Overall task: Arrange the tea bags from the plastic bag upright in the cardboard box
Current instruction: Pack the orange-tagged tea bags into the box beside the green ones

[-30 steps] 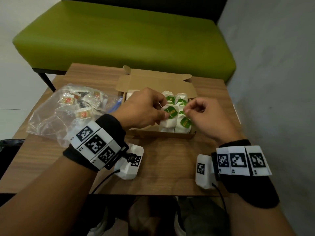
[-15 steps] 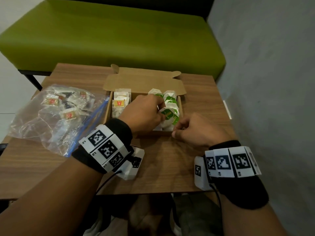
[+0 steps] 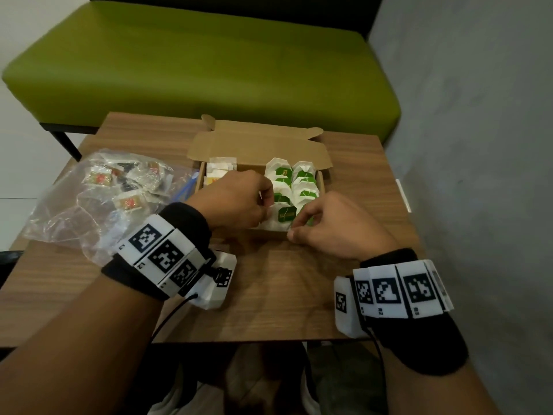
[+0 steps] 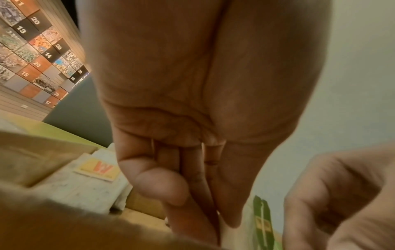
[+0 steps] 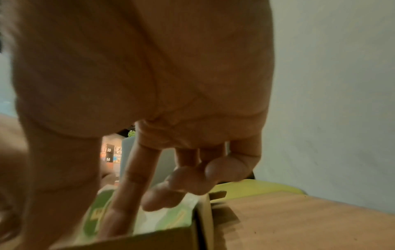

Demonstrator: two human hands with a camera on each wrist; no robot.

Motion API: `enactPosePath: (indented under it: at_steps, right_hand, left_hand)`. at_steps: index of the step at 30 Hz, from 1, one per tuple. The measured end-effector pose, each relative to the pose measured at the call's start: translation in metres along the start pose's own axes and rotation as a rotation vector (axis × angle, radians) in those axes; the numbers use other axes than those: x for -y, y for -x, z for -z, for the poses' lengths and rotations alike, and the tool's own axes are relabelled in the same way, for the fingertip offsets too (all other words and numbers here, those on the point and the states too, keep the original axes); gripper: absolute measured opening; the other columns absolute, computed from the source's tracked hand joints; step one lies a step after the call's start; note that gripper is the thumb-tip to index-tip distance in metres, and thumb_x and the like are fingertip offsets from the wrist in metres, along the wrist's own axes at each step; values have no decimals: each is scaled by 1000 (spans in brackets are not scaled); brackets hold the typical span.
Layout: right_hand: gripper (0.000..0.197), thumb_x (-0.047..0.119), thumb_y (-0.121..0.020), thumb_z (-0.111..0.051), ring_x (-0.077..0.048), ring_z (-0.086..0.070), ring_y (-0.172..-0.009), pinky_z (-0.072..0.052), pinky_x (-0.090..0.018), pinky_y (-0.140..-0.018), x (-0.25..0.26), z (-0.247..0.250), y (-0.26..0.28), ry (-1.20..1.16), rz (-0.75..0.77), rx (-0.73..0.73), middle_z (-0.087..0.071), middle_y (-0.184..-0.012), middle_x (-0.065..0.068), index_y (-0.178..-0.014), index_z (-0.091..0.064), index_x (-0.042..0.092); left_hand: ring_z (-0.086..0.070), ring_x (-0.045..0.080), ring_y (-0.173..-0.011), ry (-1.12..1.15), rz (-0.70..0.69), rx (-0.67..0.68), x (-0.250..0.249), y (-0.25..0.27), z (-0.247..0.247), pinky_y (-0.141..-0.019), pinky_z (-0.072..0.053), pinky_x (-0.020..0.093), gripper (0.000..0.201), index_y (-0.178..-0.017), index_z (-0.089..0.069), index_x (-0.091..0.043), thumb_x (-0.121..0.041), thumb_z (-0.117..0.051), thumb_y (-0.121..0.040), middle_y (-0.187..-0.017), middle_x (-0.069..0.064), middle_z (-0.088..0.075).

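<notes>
Your left hand is down in the cardboard box, fingers curled on the near green-label tea bag, seemingly pinching its left edge to hold it upright. Your right hand sits at the box's near right corner: index finger straight and pressing down among the bags, other fingers curled, thumb outside the front wall, probably bracing the row so nothing tips. Whether it actually pinches a bag, can't tell.

Green-label bags stand in two rows on the right side, soft white paper, angled tops. Orange-label bags fill the left side, flatter, square. The box is thin brown card, lid flap folded back.

The plastic bag, clear and crinkly, lies left of the box on the wood-grain surface, more tea bags inside, so I judge the task unfinished.
</notes>
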State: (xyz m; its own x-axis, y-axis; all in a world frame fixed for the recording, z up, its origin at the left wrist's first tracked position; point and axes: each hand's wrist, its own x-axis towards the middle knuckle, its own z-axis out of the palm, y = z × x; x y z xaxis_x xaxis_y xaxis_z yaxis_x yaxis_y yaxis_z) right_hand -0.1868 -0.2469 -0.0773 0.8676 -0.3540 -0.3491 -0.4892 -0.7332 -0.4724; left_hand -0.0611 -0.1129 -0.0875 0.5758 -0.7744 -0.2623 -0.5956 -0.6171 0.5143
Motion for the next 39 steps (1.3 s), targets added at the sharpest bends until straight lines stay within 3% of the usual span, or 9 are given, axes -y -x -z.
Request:
enactPosePath:
  at_steps: [4, 10, 14, 17, 20, 24, 29, 34, 39]
  right_hand:
    - [24, 48, -86, -75, -14, -59, -104, -50, -44, -97, 7, -11, -3, 77, 9, 38, -55, -82, 18, -105, -75, 34]
    - [30, 53, -88, -69, -18, -54, -116, -40, -45, -106, 15, -16, -6, 192, 2, 28, -65, -119, 5, -113, -74, 35]
    - [28, 50, -90, -69, -17, -54, -116, -39, -45, -106, 14, -17, -8, 181, 2, 38, -65, -117, 5, -113, -74, 35]
    - [17, 47, -87, -73, -14, -56, -104, -45, -49, -102, 10, -15, -9, 99, 2, 24, -61, -93, 13, -97, -76, 34]
    - [19, 46, -82, -78, -14, -61, -90, -52, -48, -91, 5, -12, -10, 24, -19, -21, -63, -83, 11, -81, -70, 29]
    - [19, 40, -79, -82, -14, -64, -85, -56, -44, -84, 3, -11, -10, -16, -33, -38, -67, -83, 8, -78, -69, 27]
    - [17, 37, -81, -82, -11, -62, -87, -55, -43, -85, 2, -10, -10, -16, -32, -25, -67, -85, 9, -79, -69, 27]
    - [19, 36, -81, -83, -7, -60, -85, -46, -28, -67, -3, -4, -8, -85, -50, -30, -66, -89, 8, -83, -68, 23]
    - [13, 31, -84, -81, -8, -62, -87, -50, -29, -71, -2, -5, -8, -127, -37, -30, -68, -90, 8, -84, -70, 25]
  left_hand:
    - [-57, 6, -78, -7, 9, 2, 5, 0, 1, -61, -37, 18, 21, -77, -56, -29, -17, -67, -90, -79, -12, -59]
    - [-60, 8, -80, 50, 54, 16, 12, 0, 1, -65, -41, 22, 21, -76, -57, -28, -18, -71, -87, -81, -10, -62]
    - [-60, 13, -84, 57, 73, 42, 10, -1, -3, -65, -41, 24, 24, -77, -55, -29, -26, -79, -81, -84, -8, -61]
    - [-59, 13, -85, 37, 79, 4, 9, -2, -6, -62, -39, 22, 28, -74, -53, -30, -25, -80, -80, -83, -10, -59]
    - [-59, 14, -86, 62, 89, -33, 6, -4, -10, -59, -37, 19, 27, -75, -54, -28, -21, -80, -79, -83, -9, -58]
    - [-61, 17, -95, 64, 84, -62, 2, -4, -17, -70, -45, 23, 28, -97, -60, -21, -19, -80, -79, -97, -3, -63]
    - [-62, 20, -100, 90, 103, -81, 0, 0, -16, -78, -49, 27, 65, -130, -50, -19, -23, -84, -75, -112, 4, -64]
    - [-67, 12, -74, 247, 134, -125, 3, 6, 0, -76, -58, 35, 70, -129, -49, -19, -17, -88, -70, -92, 0, -70]
    - [-66, 14, -86, 189, 90, -110, -4, 4, -13, -76, -53, 28, 73, -135, -46, -21, -19, -85, -73, -94, -2, -67]
